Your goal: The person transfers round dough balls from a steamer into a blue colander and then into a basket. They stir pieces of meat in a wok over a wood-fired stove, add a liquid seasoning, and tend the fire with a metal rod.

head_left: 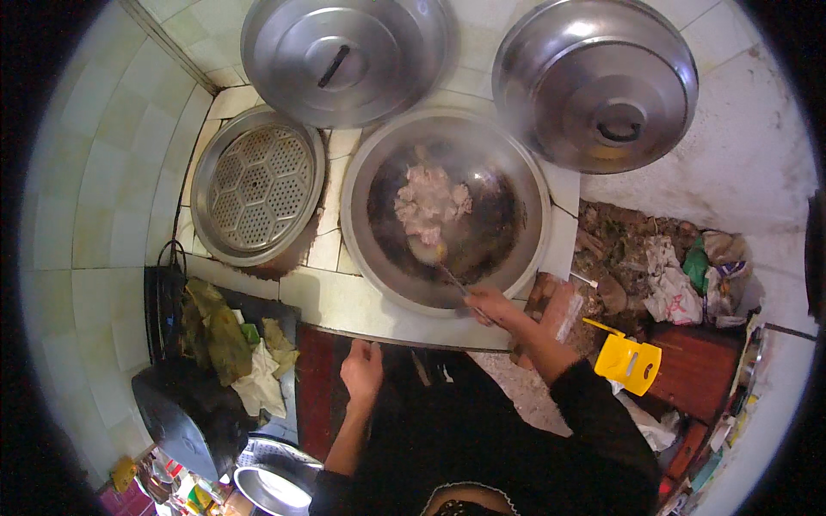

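My right hand [495, 307] grips the thin handle of a metal cooking ladle or spatula [454, 278] over the near rim of a large built-in wok [541, 232]. The tool's head lies at the near edge of a heap of pale meat pieces [431, 200] in the wok's dark bowl, and steam blurs it. Just in front of the tiled counter edge, my left hand [362, 372] is curled into a loose fist. Nothing shows in it, though its palm side is hidden.
Two large metal lids [393, 39] [555, 97] lean behind the wok. A perforated steamer tray [255, 184] sits at left on the tiled counter [342, 298]. Bricks [554, 303] and a yellow plastic item [627, 364] lie at right. A metal basin [274, 490] stands lower left.
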`<control>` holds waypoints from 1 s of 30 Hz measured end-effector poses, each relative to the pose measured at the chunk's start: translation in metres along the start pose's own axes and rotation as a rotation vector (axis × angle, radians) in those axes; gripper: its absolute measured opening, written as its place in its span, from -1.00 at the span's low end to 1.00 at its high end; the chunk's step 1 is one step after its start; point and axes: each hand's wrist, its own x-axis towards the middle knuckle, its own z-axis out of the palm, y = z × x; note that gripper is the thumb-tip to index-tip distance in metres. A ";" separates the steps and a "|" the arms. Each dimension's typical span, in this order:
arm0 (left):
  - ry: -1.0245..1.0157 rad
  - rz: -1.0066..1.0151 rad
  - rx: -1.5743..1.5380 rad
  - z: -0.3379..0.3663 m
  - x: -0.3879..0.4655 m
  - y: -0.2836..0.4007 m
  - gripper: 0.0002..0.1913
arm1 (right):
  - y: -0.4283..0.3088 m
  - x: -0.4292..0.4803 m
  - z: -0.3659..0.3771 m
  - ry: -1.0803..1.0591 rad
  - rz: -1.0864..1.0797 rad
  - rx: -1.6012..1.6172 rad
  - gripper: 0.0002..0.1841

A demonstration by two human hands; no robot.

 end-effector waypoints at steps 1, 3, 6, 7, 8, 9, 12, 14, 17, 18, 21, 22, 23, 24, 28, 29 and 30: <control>-0.002 -0.003 0.023 -0.001 -0.001 -0.001 -0.79 | -0.013 0.028 0.013 0.062 -0.097 -0.017 -0.77; 0.010 -0.005 0.044 -0.003 -0.001 -0.003 -0.79 | -0.040 0.066 0.027 0.126 -0.152 0.070 -0.77; 0.036 -0.001 0.018 -0.005 0.000 -0.006 -0.78 | -0.066 0.074 0.010 0.135 -0.130 0.524 -0.77; 0.044 0.005 -0.001 -0.004 0.000 -0.007 -0.78 | -0.066 0.062 0.002 0.059 -0.130 0.605 -0.78; 0.053 0.013 -0.021 -0.003 0.001 -0.007 -0.78 | -0.064 0.046 -0.011 -0.051 -0.168 0.688 -0.79; 0.043 0.023 -0.025 -0.002 0.001 -0.007 -0.77 | -0.062 0.032 -0.021 -0.089 -0.162 0.753 -0.79; 0.026 0.050 -0.032 0.003 0.003 -0.007 -0.76 | -0.030 -0.026 -0.039 0.069 -0.117 0.320 -0.75; 0.038 0.072 -0.029 0.007 0.005 -0.006 -0.76 | -0.007 -0.052 -0.046 0.241 -0.147 -0.248 -0.71; 0.000 0.027 -0.040 0.009 0.007 -0.008 -0.77 | 0.006 -0.048 -0.067 0.329 -0.194 -0.675 -0.73; 0.006 0.037 -0.040 0.009 0.007 -0.009 -0.77 | 0.005 -0.040 -0.071 0.335 -0.264 -0.661 -0.73; 0.022 0.040 -0.039 0.005 0.006 -0.012 -0.78 | -0.035 0.023 -0.073 0.354 -0.246 -0.578 -0.74; 0.016 0.019 -0.042 0.004 0.005 -0.013 -0.78 | -0.049 0.040 -0.067 0.382 -0.271 -0.567 -0.74; 0.011 -0.007 -0.038 0.002 0.004 -0.014 -0.79 | -0.059 0.048 -0.057 0.498 -0.380 -0.779 -0.73; 0.024 0.010 -0.001 0.000 0.004 -0.015 -0.79 | -0.072 0.051 -0.051 0.606 -0.474 -1.005 -0.71; 0.025 0.035 -0.031 -0.002 0.006 -0.015 -0.79 | -0.102 0.001 -0.072 0.513 -0.361 -1.064 -0.68; 0.011 0.033 -0.020 -0.001 0.007 -0.015 -0.79 | -0.103 -0.021 -0.088 0.519 -0.401 -1.080 -0.69; 0.002 0.029 -0.011 0.000 0.008 -0.015 -0.79 | -0.106 -0.037 -0.102 0.523 -0.491 -1.093 -0.70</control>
